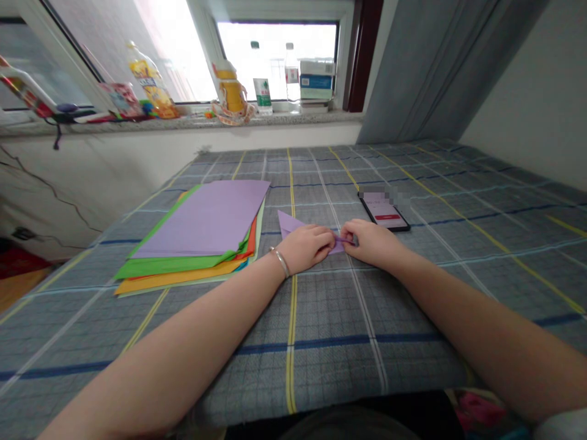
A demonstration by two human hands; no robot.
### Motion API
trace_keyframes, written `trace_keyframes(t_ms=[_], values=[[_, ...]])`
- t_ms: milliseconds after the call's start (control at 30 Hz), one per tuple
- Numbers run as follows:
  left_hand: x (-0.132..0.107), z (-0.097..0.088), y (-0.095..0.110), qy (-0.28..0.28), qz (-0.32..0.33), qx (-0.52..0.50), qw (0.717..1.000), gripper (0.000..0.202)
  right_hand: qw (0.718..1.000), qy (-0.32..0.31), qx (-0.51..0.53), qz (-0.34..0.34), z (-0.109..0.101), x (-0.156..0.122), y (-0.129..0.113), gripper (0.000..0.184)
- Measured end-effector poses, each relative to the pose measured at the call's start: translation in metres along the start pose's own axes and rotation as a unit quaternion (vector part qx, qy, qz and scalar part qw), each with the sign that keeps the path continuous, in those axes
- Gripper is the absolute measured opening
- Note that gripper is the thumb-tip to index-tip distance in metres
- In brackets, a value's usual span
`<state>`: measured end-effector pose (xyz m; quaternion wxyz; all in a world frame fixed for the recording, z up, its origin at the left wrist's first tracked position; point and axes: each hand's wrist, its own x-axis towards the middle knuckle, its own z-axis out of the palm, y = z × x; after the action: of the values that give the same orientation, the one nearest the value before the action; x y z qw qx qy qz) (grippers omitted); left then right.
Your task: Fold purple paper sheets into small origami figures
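Folded purple paper (287, 224) lies on checked cloth (325, 305), right of the stacked coloured sheets (202, 220). Right hand (370, 241): grip pinched on the paper's right end. Left hand (306, 247): laid over its middle; whether the grip is clamped cannot be determined.

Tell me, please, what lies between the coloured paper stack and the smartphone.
The head view shows folded purple paper, the left hand on it, the right hand pinching it.

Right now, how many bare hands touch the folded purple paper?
2: the left grip, with a silver bangle at its wrist, covers the middle of the folded purple paper; the right grip holds its right end.
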<state>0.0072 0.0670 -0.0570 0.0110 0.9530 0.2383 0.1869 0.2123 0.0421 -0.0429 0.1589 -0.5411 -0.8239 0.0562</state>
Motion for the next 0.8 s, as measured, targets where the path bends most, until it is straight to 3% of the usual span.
trace_keyframes(t_ms=[133,267,467,800], values=[[-0.002,-0.001,0.002,0.015,-0.053,-0.049,0.997,0.025,1.0,-0.006,0.024,-0.015,0.0,0.0,0.003,0.008],[-0.004,-0.001,0.001,0.025,-0.052,-0.098,0.994,0.053,0.998,-0.013,0.054,-0.033,0.002,0.001,0.008,0.01],[-0.002,-0.004,-0.001,-0.002,0.013,-0.084,0.996,0.025,0.994,-0.047,0.07,-0.066,0.001,0.003,0.015,0.016],[-0.005,-0.006,-0.006,0.015,0.033,-0.134,0.99,0.026,0.987,-0.093,0.102,-0.081,-0.01,-0.001,0.018,0.021]])
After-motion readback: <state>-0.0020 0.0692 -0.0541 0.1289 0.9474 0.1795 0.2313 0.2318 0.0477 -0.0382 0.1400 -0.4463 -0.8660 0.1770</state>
